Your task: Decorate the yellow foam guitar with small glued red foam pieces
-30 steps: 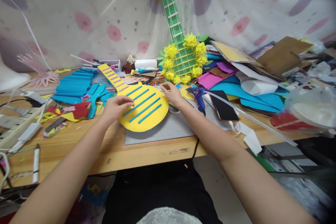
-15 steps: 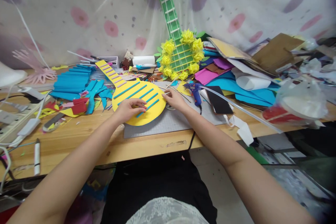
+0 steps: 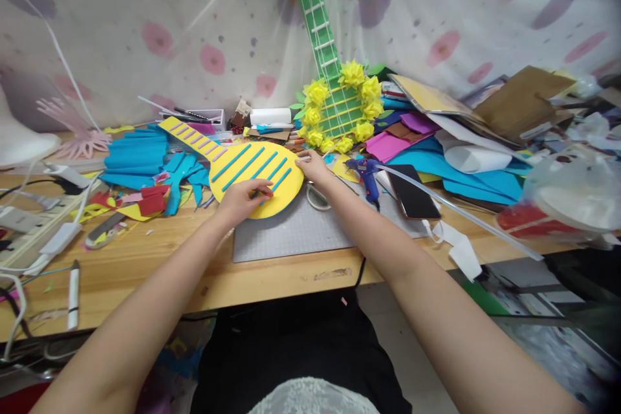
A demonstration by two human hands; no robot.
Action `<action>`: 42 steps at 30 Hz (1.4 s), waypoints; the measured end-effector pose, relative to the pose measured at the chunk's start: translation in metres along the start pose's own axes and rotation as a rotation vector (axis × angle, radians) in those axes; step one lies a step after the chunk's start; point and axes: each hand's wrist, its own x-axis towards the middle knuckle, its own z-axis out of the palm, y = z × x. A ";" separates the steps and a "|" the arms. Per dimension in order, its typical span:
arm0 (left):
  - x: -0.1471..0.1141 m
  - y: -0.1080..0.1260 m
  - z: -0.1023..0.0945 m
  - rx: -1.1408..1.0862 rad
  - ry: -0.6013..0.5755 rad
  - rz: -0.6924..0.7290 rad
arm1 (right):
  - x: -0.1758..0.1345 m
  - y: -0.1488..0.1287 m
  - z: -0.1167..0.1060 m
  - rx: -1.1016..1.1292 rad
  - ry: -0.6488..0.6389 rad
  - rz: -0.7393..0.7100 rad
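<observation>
A flat yellow guitar cutout (image 3: 286, 191) lies at a slant over the grey cutting mat (image 3: 272, 242), its neck pointing to the back left. Blue strips (image 3: 242, 169) run across its body, and short pink strips (image 3: 196, 140) cross the neck. My left hand (image 3: 245, 198) is over the lower front of the body, fingers curled inward by the blue strips. Its fingertips partly hide whatever is between them. At the right edge of the body, my right hand (image 3: 314, 167) pinches the rim between thumb and fingers.
A green guitar with yellow paper flowers (image 3: 334, 103) leans at the back. Right of the mat are a blue glue gun (image 3: 369, 181) with a long clear stick and a phone (image 3: 412, 191). Blue paper (image 3: 136, 155) and scraps lie left. A bagged cup (image 3: 557, 194) stands far right.
The yellow guitar has turned, its neck swinging left and its body shifting toward the back. Both hands moved with it. More of the mat's front shows. The view has shifted slightly.
</observation>
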 end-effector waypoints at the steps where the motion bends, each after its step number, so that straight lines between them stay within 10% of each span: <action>1: 0.002 0.000 0.001 0.029 0.008 0.004 | 0.004 0.001 0.003 -0.027 0.012 -0.011; 14: 0.028 0.023 -0.002 0.526 -0.123 0.071 | -0.012 -0.004 0.000 -0.118 0.036 -0.065; 24: 0.027 0.017 -0.002 0.529 -0.125 0.080 | -0.059 0.011 -0.057 -0.230 0.148 -0.255; 36: 0.028 0.023 -0.005 0.501 -0.142 -0.024 | -0.103 0.040 -0.140 -0.683 0.047 0.035; 42: 0.027 0.032 -0.005 0.517 -0.193 -0.038 | -0.096 0.046 -0.149 -0.833 0.298 0.128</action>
